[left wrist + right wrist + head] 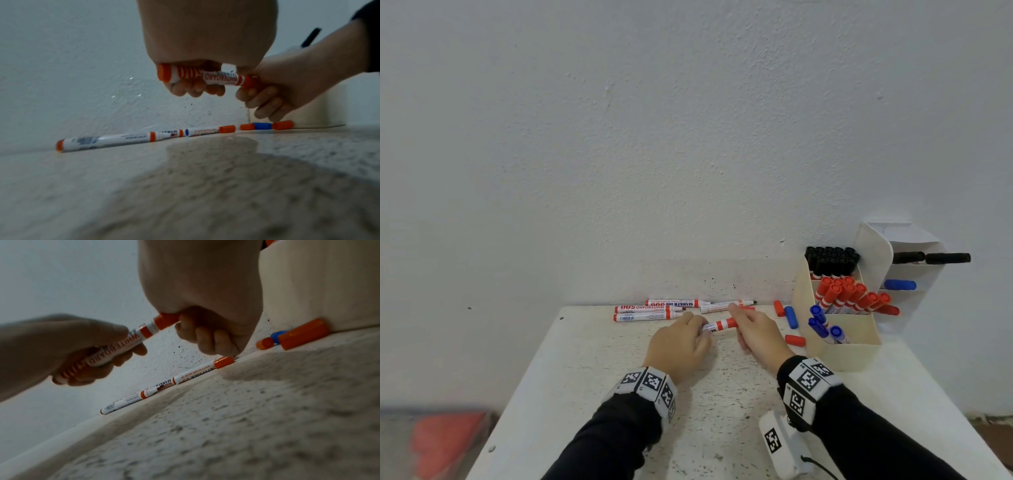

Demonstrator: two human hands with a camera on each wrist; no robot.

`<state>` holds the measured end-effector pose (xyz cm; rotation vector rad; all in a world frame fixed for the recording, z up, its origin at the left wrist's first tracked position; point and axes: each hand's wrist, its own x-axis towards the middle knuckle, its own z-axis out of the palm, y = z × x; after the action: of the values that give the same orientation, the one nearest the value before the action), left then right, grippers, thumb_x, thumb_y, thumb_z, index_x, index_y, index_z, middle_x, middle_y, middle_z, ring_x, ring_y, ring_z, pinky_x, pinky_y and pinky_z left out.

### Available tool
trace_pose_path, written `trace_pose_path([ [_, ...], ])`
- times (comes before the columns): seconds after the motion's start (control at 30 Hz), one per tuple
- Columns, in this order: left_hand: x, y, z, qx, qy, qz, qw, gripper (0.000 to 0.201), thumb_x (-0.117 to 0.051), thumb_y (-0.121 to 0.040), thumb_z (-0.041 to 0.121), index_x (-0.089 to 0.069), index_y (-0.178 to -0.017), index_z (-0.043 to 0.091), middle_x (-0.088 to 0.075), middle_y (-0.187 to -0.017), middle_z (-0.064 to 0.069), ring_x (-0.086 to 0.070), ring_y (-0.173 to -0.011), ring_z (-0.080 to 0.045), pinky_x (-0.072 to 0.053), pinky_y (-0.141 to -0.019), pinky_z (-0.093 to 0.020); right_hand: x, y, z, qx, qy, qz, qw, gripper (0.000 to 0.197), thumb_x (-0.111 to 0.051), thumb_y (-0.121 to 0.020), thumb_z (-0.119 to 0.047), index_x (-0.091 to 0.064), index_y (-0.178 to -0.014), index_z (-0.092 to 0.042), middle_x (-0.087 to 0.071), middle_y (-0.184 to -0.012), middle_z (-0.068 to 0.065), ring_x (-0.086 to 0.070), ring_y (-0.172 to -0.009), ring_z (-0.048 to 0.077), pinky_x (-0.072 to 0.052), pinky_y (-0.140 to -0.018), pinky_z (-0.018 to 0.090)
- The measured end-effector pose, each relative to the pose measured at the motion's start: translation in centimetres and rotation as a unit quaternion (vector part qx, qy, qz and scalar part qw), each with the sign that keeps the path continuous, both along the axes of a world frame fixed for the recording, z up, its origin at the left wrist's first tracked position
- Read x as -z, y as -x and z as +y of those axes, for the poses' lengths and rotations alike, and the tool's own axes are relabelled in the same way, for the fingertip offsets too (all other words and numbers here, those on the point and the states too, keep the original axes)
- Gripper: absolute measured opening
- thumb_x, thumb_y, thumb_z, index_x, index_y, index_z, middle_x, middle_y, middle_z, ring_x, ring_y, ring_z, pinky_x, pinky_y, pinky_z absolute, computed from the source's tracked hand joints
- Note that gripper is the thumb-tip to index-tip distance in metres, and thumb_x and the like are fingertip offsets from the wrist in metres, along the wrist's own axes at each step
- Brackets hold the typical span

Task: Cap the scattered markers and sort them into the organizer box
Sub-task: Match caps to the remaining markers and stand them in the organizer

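A red whiteboard marker [720, 324] is held level above the table between both hands. My left hand [681, 342] grips its barrel [205, 76]. My right hand [753, 334] pinches the red cap [166, 320] sitting on the marker's tip end; how far it is seated I cannot tell. The cream organizer box [839, 356] stands to the right, with black, red and blue capped markers upright in separate compartments. Several red markers [647, 308] lie by the wall, one of them uncapped [726, 306]. Loose caps lie near the box: red [778, 308], blue [791, 317], red [795, 340].
A white paper holder [914, 240] behind the box carries black markers and a blue one lying flat. The wall runs along the table's far edge [599, 306]. A white tagged device [780, 445] lies near the front under my right forearm.
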<state>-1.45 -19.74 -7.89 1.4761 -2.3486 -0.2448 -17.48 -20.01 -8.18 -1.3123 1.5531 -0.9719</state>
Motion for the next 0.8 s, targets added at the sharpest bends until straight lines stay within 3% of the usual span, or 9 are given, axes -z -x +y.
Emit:
trace_pose_path([
  [0.1, -1.0, 1.0, 0.8, 0.010, 0.042, -0.095, 0.995, 0.039, -0.026, -0.099, 0.044, -0.049, -0.118, 0.019, -0.056, -0.107, 0.005, -0.059, -0.083, -0.014, -0.039, -0.060, -0.024, -0.1, 0.0, -0.3, 0.034, -0.001, 0.046, 0.998, 0.039, -0.037, -0.096, -0.038, -0.052, -0.069, -0.015, -0.042, -0.057, -0.001, -0.039, -0.055, 0.014, -0.031, -0.056, 0.028],
  [0.17, -1.5, 1.5, 1.2, 0.009, 0.029, -0.147, 0.989, 0.040, -0.022, -0.099, 0.045, -0.048, -0.108, 0.016, -0.055, -0.091, 0.001, -0.056, -0.072, -0.018, -0.038, -0.058, -0.027, -0.4, -0.3, -0.2, 0.053, 0.002, 0.054, 0.997, 0.038, -0.035, -0.097, -0.030, -0.043, -0.062, -0.017, -0.038, -0.058, 0.000, -0.035, -0.055, 0.014, -0.029, -0.058, 0.030],
  [0.27, -1.9, 1.5, 1.1, 0.043, -0.098, -0.042, 0.993, 0.036, -0.028, -0.099, 0.043, -0.043, -0.080, 0.016, -0.044, -0.067, 0.002, -0.042, -0.056, -0.013, -0.034, -0.052, -0.023, -1.2, -0.8, 0.6, 0.046, 0.058, 0.034, 0.997, 0.042, -0.036, -0.097, -0.020, -0.034, -0.055, -0.018, -0.031, -0.053, -0.001, -0.030, -0.052, 0.012, -0.024, -0.053, 0.028],
  [0.33, -2.7, 1.3, 0.9, 0.077, -0.214, 0.029, 0.973, 0.038, -0.033, -0.099, 0.041, -0.038, -0.068, 0.019, -0.040, -0.062, 0.003, -0.037, -0.053, -0.010, -0.031, -0.051, -0.020, -1.5, -1.1, 1.1, 0.032, 0.083, 0.018, 0.996, 0.044, -0.036, -0.098, -0.018, -0.032, -0.054, -0.017, -0.029, -0.051, -0.002, -0.028, -0.050, 0.011, -0.022, -0.051, 0.028],
  [0.47, -3.7, 0.6, 0.6, 0.074, -0.318, 0.079, 0.942, 0.040, -0.035, -0.097, 0.047, -0.038, -0.074, 0.014, -0.038, -0.061, 0.002, -0.033, -0.046, -0.010, -0.030, -0.042, -0.020, -1.5, -1.3, 1.6, 0.016, 0.110, 0.013, 0.994, 0.045, -0.036, -0.098, -0.018, -0.033, -0.054, -0.017, -0.028, -0.050, -0.002, -0.028, -0.049, 0.011, -0.023, -0.050, 0.028],
  [0.6, -3.6, 0.4, 0.2, 0.085, -0.271, 0.098, 0.954, 0.039, -0.031, -0.097, 0.048, -0.045, -0.072, 0.021, -0.047, -0.069, 0.006, -0.043, -0.061, -0.007, -0.038, -0.062, -0.022, -2.4, -1.4, 1.4, 0.000, 0.169, 0.019, 0.985, 0.042, -0.042, -0.097, -0.020, -0.039, -0.056, -0.016, -0.033, -0.051, -0.004, -0.031, -0.049, 0.009, -0.028, -0.052, 0.025],
  [0.7, -3.1, -0.7, -1.0, 0.025, -0.223, 0.142, 0.964, 0.044, -0.024, -0.098, 0.047, -0.057, -0.085, 0.021, -0.059, -0.085, 0.003, -0.054, -0.075, -0.010, -0.046, -0.083, -0.033, -3.5, -1.4, 1.2, -0.005, 0.208, 0.058, 0.977, 0.027, -0.054, -0.092, -0.028, -0.049, -0.068, -0.016, -0.044, -0.057, -0.008, -0.039, -0.051, 0.002, -0.036, -0.052, 0.015],
  [0.77, -2.3, -2.1, -2.0, -0.071, -0.138, 0.011, 0.988, 0.036, -0.031, -0.100, 0.035, -0.057, -0.110, 0.014, -0.058, -0.113, -0.006, -0.056, -0.101, -0.018, -0.045, -0.095, -0.036, -4.4, -1.3, 1.2, 0.023, 0.253, 0.065, 0.965, 0.017, -0.060, -0.089, -0.027, -0.052, -0.075, -0.020, -0.053, -0.064, -0.009, -0.048, -0.055, 0.000, -0.040, -0.055, 0.011],
  [0.8, -1.7, -2.9, -2.4, -0.118, -0.111, -0.078, 0.984, 0.034, -0.034, -0.099, 0.028, -0.050, -0.125, 0.013, -0.050, -0.130, -0.007, -0.051, -0.116, -0.021, -0.041, -0.101, -0.035, -5.1, -1.1, 1.4, 0.038, 0.273, 0.059, 0.959, 0.012, -0.062, -0.087, -0.026, -0.053, -0.079, -0.024, -0.056, -0.068, -0.008, -0.052, -0.058, 0.000, -0.042, -0.056, 0.011],
])
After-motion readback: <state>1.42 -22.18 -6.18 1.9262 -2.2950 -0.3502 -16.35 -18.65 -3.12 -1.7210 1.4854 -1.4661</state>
